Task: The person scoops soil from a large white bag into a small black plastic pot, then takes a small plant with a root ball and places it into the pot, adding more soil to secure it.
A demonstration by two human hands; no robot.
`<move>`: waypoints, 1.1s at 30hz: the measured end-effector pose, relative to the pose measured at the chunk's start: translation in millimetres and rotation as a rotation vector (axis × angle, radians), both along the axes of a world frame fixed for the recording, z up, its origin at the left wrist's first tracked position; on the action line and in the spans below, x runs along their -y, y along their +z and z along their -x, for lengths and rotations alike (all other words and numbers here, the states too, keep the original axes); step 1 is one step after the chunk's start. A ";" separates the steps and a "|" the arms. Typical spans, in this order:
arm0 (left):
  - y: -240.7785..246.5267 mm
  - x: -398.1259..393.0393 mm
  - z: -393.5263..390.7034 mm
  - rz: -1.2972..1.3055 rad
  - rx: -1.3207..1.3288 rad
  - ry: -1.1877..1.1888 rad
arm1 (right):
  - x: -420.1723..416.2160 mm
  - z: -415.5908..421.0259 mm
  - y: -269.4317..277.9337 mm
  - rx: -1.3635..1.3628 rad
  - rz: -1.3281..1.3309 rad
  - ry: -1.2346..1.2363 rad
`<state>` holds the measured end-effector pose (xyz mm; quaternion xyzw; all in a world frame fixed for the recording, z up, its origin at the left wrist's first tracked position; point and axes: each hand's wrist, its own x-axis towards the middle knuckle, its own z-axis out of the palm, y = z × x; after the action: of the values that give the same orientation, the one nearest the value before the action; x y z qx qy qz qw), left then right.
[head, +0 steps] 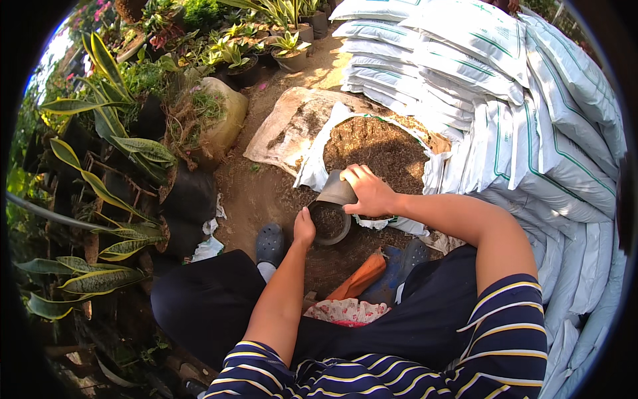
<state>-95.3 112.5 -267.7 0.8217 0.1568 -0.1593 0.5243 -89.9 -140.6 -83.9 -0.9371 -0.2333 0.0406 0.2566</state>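
My right hand grips a small grey plastic pot, which is tipped over the mouth of a larger dark plant pot. Dark potting mix lies inside the larger pot. With its fingers against the left rim, my left hand holds that larger pot in front of me. Just beyond my hands is an opened white sack, its edge folded back around a heap of brown potting mix.
White plastic sacks bearing writing are stacked high on the right. Potted snake plants line the left side. A stained, flattened sack lies beyond. Between my shoes are an orange object and flowered fabric.
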 end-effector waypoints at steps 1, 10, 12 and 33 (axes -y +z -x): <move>1.3 3.0 1.5 -0.034 0.060 0.002 | 4.9 -4.8 -8.8 0.101 -0.062 -0.035; 58.1 42.1 24.5 -0.487 0.707 -0.346 | 92.2 -57.0 -29.5 -0.440 -0.378 -0.588; 63.6 56.2 25.4 -0.478 0.744 -0.526 | 127.3 -62.8 -22.4 -0.779 -0.446 -0.452; 46.5 79.9 30.3 -0.446 0.614 -0.769 | 177.0 -40.3 -33.0 -1.519 -0.212 -0.661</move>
<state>-125.6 32.7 -221.2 0.9200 -0.2857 -0.0549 0.2626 -49.6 -317.5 -116.9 -0.6459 0.2873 0.5617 0.4298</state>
